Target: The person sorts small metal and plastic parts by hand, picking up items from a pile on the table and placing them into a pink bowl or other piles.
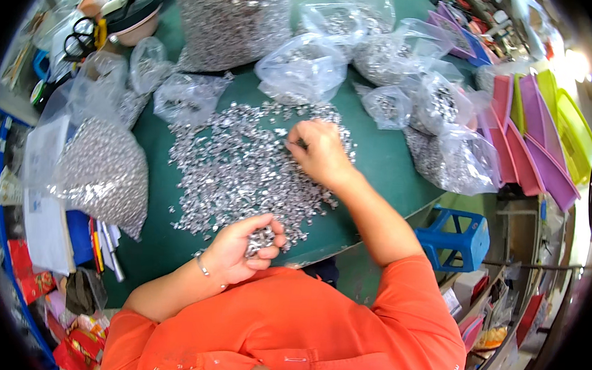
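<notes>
Clear bags (302, 71) hold silvery pieces (103, 165) — left hand (232, 249) too.

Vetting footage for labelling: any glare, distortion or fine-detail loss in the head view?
Head view: glare upper right, above the lime-green bins; black fisheye rim at both sides, near edge of the green table bowed; glints on the small silvery pieces, individual shapes hard to separate, including in the left hand.

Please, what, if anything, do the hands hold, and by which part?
The left hand cups a heap of small silvery pieces in its half-closed palm; no single gripped part shows. Whether the right hand pinches any cannot be told.
</notes>
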Demonstrator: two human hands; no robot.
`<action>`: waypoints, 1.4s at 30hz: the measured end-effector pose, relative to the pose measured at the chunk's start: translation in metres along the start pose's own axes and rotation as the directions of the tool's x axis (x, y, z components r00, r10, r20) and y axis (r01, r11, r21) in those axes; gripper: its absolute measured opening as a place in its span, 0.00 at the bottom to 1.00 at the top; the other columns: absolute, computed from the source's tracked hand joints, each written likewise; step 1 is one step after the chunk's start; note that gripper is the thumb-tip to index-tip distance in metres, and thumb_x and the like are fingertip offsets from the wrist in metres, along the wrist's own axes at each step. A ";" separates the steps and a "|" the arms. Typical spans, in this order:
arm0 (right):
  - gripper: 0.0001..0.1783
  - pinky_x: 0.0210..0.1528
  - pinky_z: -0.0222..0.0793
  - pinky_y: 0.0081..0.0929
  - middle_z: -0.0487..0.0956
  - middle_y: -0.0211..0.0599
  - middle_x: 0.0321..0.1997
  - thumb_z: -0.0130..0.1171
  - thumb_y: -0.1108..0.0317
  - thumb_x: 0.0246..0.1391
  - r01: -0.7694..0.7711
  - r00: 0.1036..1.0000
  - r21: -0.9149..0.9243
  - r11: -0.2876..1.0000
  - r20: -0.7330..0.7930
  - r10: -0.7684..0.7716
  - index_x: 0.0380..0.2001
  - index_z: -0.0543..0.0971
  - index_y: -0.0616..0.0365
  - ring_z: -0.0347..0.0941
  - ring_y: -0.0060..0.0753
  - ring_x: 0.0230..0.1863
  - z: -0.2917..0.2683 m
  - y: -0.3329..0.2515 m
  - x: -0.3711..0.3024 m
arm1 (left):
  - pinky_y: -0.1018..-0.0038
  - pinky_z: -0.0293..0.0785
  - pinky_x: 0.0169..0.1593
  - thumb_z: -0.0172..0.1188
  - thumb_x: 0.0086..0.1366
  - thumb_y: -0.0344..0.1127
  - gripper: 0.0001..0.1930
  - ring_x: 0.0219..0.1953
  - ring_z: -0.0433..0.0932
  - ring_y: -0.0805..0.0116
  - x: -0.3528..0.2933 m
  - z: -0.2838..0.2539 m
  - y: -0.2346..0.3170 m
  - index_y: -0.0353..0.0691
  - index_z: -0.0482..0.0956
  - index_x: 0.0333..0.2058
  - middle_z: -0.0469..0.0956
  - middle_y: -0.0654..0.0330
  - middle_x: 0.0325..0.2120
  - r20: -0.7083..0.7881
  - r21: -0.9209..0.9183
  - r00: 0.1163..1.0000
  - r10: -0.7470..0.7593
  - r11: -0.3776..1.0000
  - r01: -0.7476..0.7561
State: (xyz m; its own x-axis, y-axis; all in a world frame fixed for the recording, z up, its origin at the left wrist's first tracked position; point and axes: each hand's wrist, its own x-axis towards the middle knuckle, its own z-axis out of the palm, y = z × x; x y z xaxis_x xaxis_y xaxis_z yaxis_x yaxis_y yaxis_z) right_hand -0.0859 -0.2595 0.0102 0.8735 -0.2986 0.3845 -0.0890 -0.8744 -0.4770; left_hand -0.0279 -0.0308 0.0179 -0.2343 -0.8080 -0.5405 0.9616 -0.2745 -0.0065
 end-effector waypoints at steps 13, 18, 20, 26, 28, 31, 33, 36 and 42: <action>0.06 0.42 0.68 0.33 0.77 0.42 0.33 0.56 0.76 0.50 -0.319 0.645 -0.438 0.840 -0.750 -0.147 0.33 0.77 0.61 0.73 0.42 0.36 -0.160 0.103 -0.007 | 0.73 0.73 0.34 0.46 0.67 0.39 0.14 0.35 0.73 0.62 0.007 0.000 0.000 0.34 0.73 0.40 0.73 0.50 0.38 0.010 -0.120 0.981 0.192 0.974 -0.190; 0.08 0.50 0.67 0.30 0.78 0.41 0.41 0.55 0.73 0.53 -0.295 0.771 -0.265 0.918 -0.634 0.065 0.37 0.78 0.62 0.74 0.36 0.43 -0.141 0.091 -0.028 | 0.62 0.71 0.54 0.41 0.69 0.39 0.19 0.52 0.70 0.53 0.008 0.011 0.005 0.28 0.71 0.46 0.69 0.44 0.50 0.092 -0.197 0.935 0.343 0.927 -0.320; 0.08 0.48 0.66 0.22 0.78 0.32 0.41 0.54 0.72 0.57 -0.224 0.777 0.343 0.912 -0.503 0.379 0.38 0.78 0.60 0.71 0.23 0.44 -0.094 0.042 -0.026 | 0.63 0.74 0.51 0.42 0.69 0.39 0.18 0.49 0.72 0.54 0.007 0.016 0.009 0.30 0.71 0.47 0.70 0.46 0.50 0.082 -0.176 0.929 0.360 0.923 -0.342; 0.11 0.44 0.70 0.24 0.76 0.35 0.42 0.50 0.69 0.60 -0.349 0.795 0.927 0.133 0.218 0.566 0.42 0.75 0.63 0.72 0.24 0.41 0.000 -0.062 -0.050 | 0.84 0.55 0.18 0.46 0.68 0.40 0.11 0.22 0.63 0.76 0.002 0.021 0.025 0.39 0.70 0.40 0.68 0.64 0.26 0.148 -0.147 0.919 0.366 0.927 -0.346; 0.18 0.48 0.70 0.28 0.73 0.39 0.49 0.41 0.61 0.64 -0.220 0.910 0.830 -0.512 0.364 0.199 0.50 0.69 0.61 0.73 0.31 0.45 0.028 -0.073 -0.050 | 0.85 0.53 0.17 0.45 0.69 0.40 0.11 0.21 0.62 0.77 0.003 0.039 0.025 0.39 0.71 0.39 0.67 0.63 0.26 0.089 0.116 0.843 0.531 0.835 -0.538; 0.26 0.60 0.61 0.36 0.66 0.46 0.59 0.31 0.53 0.66 -0.209 0.827 0.723 -0.659 0.490 0.275 0.55 0.64 0.60 0.65 0.38 0.58 0.034 -0.114 -0.035 | 0.73 0.67 0.35 0.52 0.62 0.29 0.06 0.32 0.73 0.65 0.019 0.042 0.024 0.33 0.76 0.33 0.74 0.56 0.31 0.538 0.706 0.321 0.779 -0.209 -0.676; 0.25 0.65 0.54 0.38 0.66 0.47 0.59 0.32 0.54 0.65 -0.147 0.766 0.706 -0.693 0.525 0.372 0.56 0.64 0.59 0.60 0.40 0.62 0.023 -0.122 -0.025 | 0.69 0.70 0.42 0.54 0.60 0.26 0.06 0.35 0.75 0.59 0.027 0.047 0.023 0.32 0.77 0.33 0.76 0.53 0.33 0.780 0.605 0.134 0.611 -0.682 -0.412; 0.23 0.65 0.54 0.38 0.66 0.46 0.59 0.37 0.55 0.63 -0.029 0.776 0.563 -0.826 0.534 0.336 0.55 0.65 0.58 0.61 0.43 0.61 0.042 -0.099 -0.037 | 0.72 0.67 0.50 0.50 0.64 0.28 0.10 0.41 0.74 0.66 0.030 0.042 0.022 0.30 0.75 0.41 0.76 0.54 0.38 0.765 0.603 0.062 0.641 -0.680 -0.418; 0.19 0.57 0.64 0.44 0.68 0.50 0.57 0.39 0.59 0.63 0.209 0.776 0.403 -0.891 0.486 0.402 0.50 0.68 0.59 0.65 0.47 0.57 0.017 -0.095 -0.039 | 0.81 0.66 0.33 0.43 0.69 0.31 0.11 0.31 0.69 0.78 0.019 0.048 0.034 0.36 0.69 0.47 0.72 0.62 0.32 0.249 0.332 0.181 0.951 0.092 -0.939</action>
State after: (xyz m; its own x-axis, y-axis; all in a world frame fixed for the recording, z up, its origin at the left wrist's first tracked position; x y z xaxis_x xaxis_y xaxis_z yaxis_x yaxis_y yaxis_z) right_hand -0.1031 -0.1584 0.0272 0.8747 -0.3973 -0.2775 0.4548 0.8707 0.1871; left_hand -0.0069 -0.0805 0.0480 0.8366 -0.5375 0.1056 0.2605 0.5601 0.7864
